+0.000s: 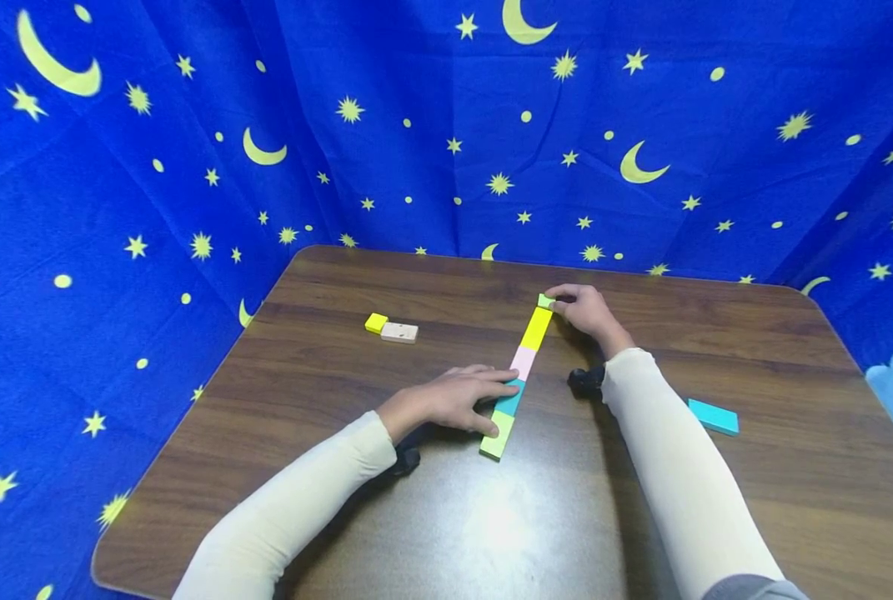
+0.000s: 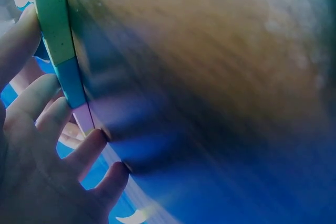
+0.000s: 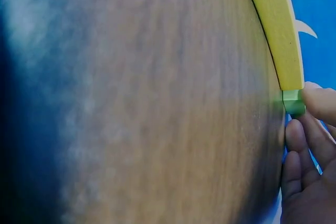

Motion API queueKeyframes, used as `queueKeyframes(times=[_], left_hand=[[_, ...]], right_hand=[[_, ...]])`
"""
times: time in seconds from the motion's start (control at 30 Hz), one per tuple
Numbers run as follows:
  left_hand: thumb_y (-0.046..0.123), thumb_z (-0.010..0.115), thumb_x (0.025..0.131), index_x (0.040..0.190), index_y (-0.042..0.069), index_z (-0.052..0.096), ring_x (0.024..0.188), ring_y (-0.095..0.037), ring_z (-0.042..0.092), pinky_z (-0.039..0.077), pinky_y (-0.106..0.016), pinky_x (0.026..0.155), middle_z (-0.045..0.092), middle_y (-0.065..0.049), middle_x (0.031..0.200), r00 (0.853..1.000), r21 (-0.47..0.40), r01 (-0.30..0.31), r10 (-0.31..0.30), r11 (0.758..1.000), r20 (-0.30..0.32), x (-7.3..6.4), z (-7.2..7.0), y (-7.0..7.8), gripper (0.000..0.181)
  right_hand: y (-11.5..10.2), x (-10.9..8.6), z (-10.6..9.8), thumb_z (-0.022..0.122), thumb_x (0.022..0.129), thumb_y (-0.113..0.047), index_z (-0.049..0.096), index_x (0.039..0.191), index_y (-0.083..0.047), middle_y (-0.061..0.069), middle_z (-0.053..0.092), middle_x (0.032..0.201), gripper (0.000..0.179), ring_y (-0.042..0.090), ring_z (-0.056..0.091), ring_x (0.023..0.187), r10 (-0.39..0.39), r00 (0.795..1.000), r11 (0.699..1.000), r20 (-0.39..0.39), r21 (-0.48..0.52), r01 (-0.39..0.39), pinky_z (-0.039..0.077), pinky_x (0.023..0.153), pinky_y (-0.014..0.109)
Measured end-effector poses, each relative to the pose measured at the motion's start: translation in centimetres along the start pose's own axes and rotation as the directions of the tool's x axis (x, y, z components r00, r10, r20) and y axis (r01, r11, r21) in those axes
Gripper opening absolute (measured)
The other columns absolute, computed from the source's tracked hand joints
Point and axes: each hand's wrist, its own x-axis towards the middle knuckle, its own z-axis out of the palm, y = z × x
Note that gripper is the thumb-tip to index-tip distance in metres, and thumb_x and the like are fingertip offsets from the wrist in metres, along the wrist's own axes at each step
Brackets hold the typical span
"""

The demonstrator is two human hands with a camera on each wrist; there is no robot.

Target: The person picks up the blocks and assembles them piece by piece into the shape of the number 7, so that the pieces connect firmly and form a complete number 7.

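Observation:
A straight row of flat blocks runs away from me across the table: a light green block (image 1: 494,442) nearest, then a teal block (image 1: 508,402), a pink block (image 1: 522,363), a yellow block (image 1: 536,330) and a small light green block (image 1: 544,301) at the far end. My left hand (image 1: 461,398), fingers spread and fairly straight, lies along the row's left side, touching the near blocks. At the far end my right hand (image 1: 584,310) pinches the small green block between thumb and fingers. In the right wrist view that green block (image 3: 293,102) meets the yellow block's (image 3: 275,30) end.
Off to the left lie a small yellow block (image 1: 375,322) and a pale wooden block (image 1: 399,332), touching each other. A turquoise block (image 1: 713,416) lies right of my right forearm. Blue star-patterned cloth (image 1: 416,150) hangs behind the wooden table (image 1: 326,292).

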Motion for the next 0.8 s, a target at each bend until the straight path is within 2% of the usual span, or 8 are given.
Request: queueKeyframes(times=[0.43, 0.8], left_hand=[[0.042, 0.067, 0.093, 0.155, 0.028, 0.035, 0.155, -0.026, 0.019, 0.021, -0.053, 0.124, 0.017, 0.012, 0.168, 1.0, -0.007, -0.016, 0.016, 1.0, -0.009, -0.09, -0.07, 0.05, 0.071], [0.043, 0.066, 0.093, 0.155, 0.03, 0.034, 0.156, -0.025, 0.018, 0.02, -0.052, 0.124, 0.016, 0.013, 0.167, 1.0, -0.016, -0.002, 0.002, 1.0, -0.004, -0.04, -0.04, 0.08, 0.071]], right_hand=[[0.15, -0.16, 0.0, 0.056, 0.099, -0.015, 0.064, 0.131, -0.009, 0.017, 0.054, 0.146, 0.033, 0.032, 0.049, 0.123, 0.024, 1.0, 0.999, 0.01, 0.036, -0.025, 0.04, 0.108, 0.049], [0.2, -0.23, -0.12, 0.056, 0.099, -0.014, 0.064, 0.13, -0.008, 0.018, 0.055, 0.145, 0.033, 0.032, 0.05, 0.123, 0.008, 1.0, 0.999, 0.017, 0.044, -0.009, 0.04, 0.108, 0.047]])
